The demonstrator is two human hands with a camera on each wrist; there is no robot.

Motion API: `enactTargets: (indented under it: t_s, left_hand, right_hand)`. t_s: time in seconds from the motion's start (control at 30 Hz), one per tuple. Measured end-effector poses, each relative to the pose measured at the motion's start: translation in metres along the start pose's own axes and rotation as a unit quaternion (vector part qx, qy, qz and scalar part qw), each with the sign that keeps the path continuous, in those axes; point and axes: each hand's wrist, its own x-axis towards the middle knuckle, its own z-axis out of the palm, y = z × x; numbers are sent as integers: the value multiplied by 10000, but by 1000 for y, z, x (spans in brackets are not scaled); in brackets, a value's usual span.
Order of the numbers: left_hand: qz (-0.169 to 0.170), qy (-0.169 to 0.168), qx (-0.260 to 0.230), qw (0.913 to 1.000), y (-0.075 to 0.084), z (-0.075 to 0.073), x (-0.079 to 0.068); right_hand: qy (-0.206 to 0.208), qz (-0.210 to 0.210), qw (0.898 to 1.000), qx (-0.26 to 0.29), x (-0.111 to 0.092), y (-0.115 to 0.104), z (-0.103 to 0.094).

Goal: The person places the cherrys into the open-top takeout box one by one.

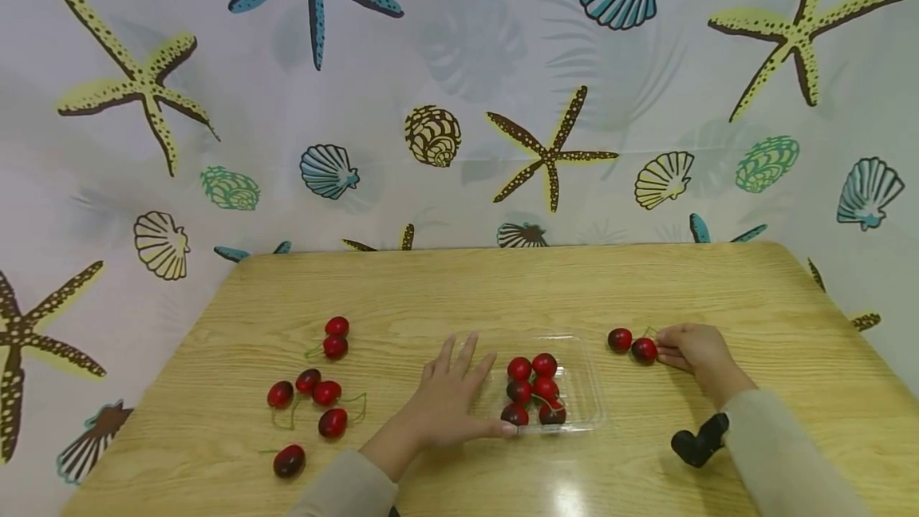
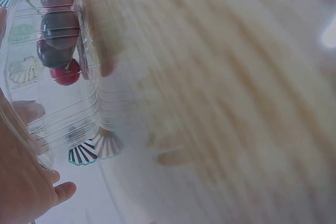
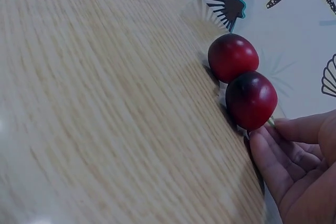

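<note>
A clear plastic box [image 1: 594, 389] stands mid-table with several red cherries [image 1: 546, 388] in two rows toward its middle. My left hand [image 1: 448, 401] lies with spread fingers along its left side, thumb at the near edge. In the left wrist view the hand [image 2: 23, 182] rests against the box's clear wall [image 2: 63, 111]. Right of the box, my right hand [image 1: 696, 349] pinches a dark red cherry [image 1: 644, 351] at its stem end. The right wrist view shows thumb and fingertips at the green stem of this cherry [image 3: 252, 100], a second cherry [image 3: 233, 59] touching it.
On the left of the wooden table [image 1: 431, 286], several loose cherries [image 1: 326, 393] with green stems lie scattered, two of them [image 1: 336, 336] farther back. A cloth [image 1: 388, 102] printed with starfish and shells hangs behind. A black wrist-worn piece [image 1: 700, 441] sits below the right sleeve.
</note>
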Motion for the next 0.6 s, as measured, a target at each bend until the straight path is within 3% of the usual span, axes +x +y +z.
enactTargets:
  t_s: [0.6]
  left_hand:
    - [-10,45,-2,10000,0,2,0]
  right_hand:
    - [40,-194,9977,653,-6,1,-6]
